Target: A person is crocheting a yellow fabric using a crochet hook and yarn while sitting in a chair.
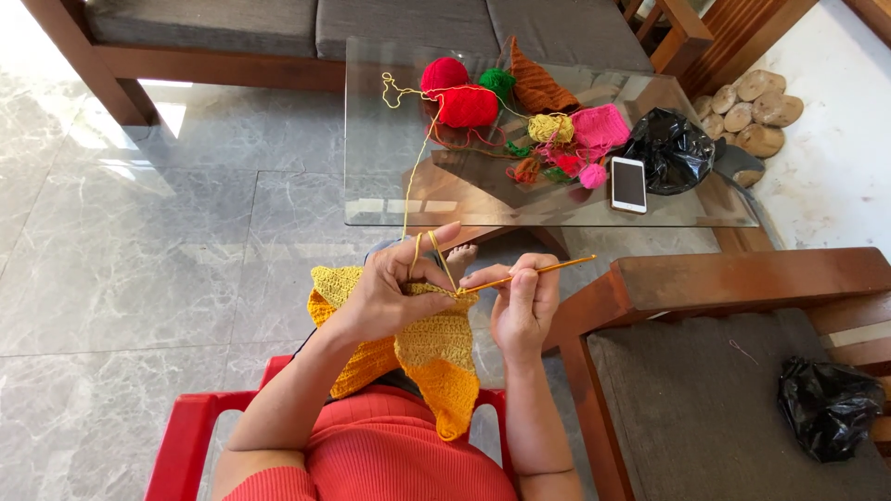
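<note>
Crochet hook (534, 273) (right hand (524, 301)) at yellow piece (432, 348)

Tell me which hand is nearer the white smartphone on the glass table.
Right. The right hand, holding the crochet hook, sits below the smartphone; the left hand, holding the yellow crochet piece, is farther left.

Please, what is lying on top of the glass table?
On the glass table lie yarn balls in red, green, yellow and pink, an orange knitted piece, a white phone and a black plastic bag. The bag's contents are hidden.
</note>
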